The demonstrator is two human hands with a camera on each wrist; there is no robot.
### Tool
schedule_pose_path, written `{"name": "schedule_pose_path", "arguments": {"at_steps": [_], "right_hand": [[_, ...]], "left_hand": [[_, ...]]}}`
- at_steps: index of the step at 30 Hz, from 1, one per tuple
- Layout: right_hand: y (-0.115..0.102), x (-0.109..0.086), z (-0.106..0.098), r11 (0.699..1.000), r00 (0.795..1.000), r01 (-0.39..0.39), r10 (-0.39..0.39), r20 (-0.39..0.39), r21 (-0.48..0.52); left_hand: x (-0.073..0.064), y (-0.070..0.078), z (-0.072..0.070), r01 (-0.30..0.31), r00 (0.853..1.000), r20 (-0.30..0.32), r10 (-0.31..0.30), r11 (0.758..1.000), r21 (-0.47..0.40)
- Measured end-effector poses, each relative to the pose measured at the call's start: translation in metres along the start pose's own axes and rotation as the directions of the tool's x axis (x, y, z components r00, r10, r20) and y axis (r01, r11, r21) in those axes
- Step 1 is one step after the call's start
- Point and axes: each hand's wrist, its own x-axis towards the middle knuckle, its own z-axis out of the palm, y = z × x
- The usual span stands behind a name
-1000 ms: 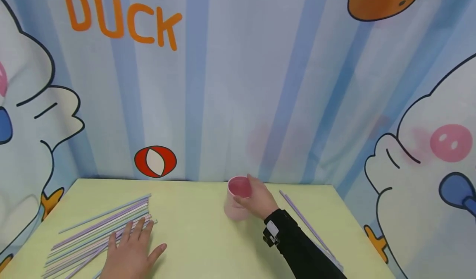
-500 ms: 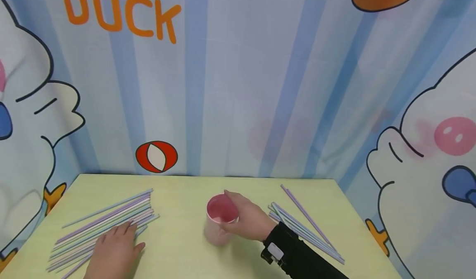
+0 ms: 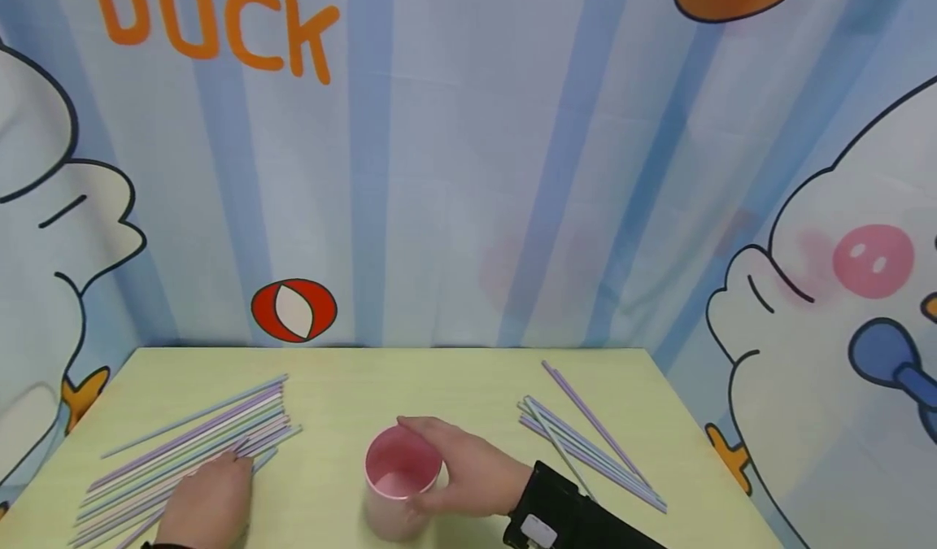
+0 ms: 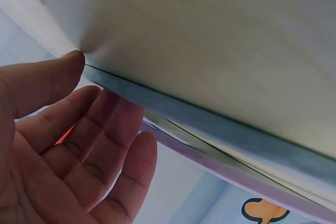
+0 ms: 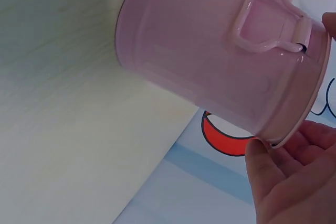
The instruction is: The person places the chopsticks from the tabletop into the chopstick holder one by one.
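A pink bucket-like cup (image 3: 388,516) with a small loop handle (image 5: 254,35) stands upright at the front middle of the table. My right hand (image 3: 476,468) grips its rim from the right, thumb and fingers on the edge. On the left lies a spread of thin pastel straws (image 3: 183,443), side by side. Over their near right part is my left hand (image 3: 212,496), fingertips down among them. In the left wrist view, the loosely bent fingers (image 4: 134,171) of that hand reach up to a blue straw (image 4: 210,124), with the thumb apart from them near its end.
A smaller group of straws (image 3: 593,459) lies on the right, beside the right sleeve (image 3: 578,516), with purple straws (image 3: 596,415) set apart behind it. The pale yellow table (image 3: 424,378) ends at a blue striped curtain (image 3: 454,167) with printed cartoon figures.
My right hand has brought the pink cup toward me and to the left, away from the right-hand straws. My left hand has drawn back toward me, its spread fingers now bent.
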Motion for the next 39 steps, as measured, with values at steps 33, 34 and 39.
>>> {"name": "schedule_pose_path", "arguments": {"at_steps": [33,34,39], "right_hand": [[-0.009,0.001,-0.004,0.988,0.993,-0.088,0.078,-0.085,-0.128],[-0.009,0.001,-0.004,0.987,0.994,-0.091,0.081,-0.078,-0.129],[-0.012,0.002,-0.005,0.986,0.993,-0.114,0.109,-0.047,-0.121]], "left_hand": [[0.011,0.022,-0.09,0.012,0.971,-0.23,-0.068,0.972,-0.237],[0.012,0.023,-0.096,0.012,0.968,-0.239,-0.079,0.963,-0.268],[0.014,0.032,-0.122,-0.007,0.94,-0.313,-0.136,0.91,-0.415]]}}
